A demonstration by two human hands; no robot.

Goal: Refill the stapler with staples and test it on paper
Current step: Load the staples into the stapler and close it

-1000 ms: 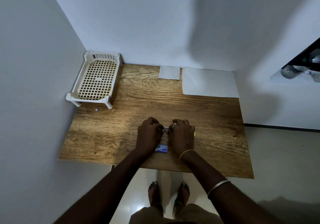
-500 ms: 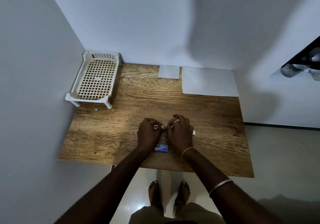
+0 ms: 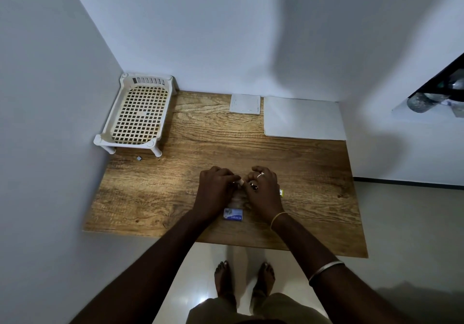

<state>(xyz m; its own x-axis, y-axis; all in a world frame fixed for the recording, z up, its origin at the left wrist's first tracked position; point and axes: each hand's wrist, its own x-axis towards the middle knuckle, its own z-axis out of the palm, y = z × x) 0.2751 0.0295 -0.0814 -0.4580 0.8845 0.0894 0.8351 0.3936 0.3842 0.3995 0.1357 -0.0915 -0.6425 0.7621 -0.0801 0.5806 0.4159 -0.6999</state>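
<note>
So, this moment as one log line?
left hand, right hand: pinch small piece | staple box: near edge | paper: untouched

Left hand (image 3: 216, 192): knuckles up, fingers curled, tips pinching a small pale item (image 3: 239, 182).
Right hand (image 3: 265, 193): knuckles up, fingers curled, thumb and forefinger meeting the same item; ring (image 3: 261, 174) on one finger.
Arms: both stretched forward, converging so the hands nearly touch.
Right wrist: thin bangle (image 3: 278, 219).
</note>
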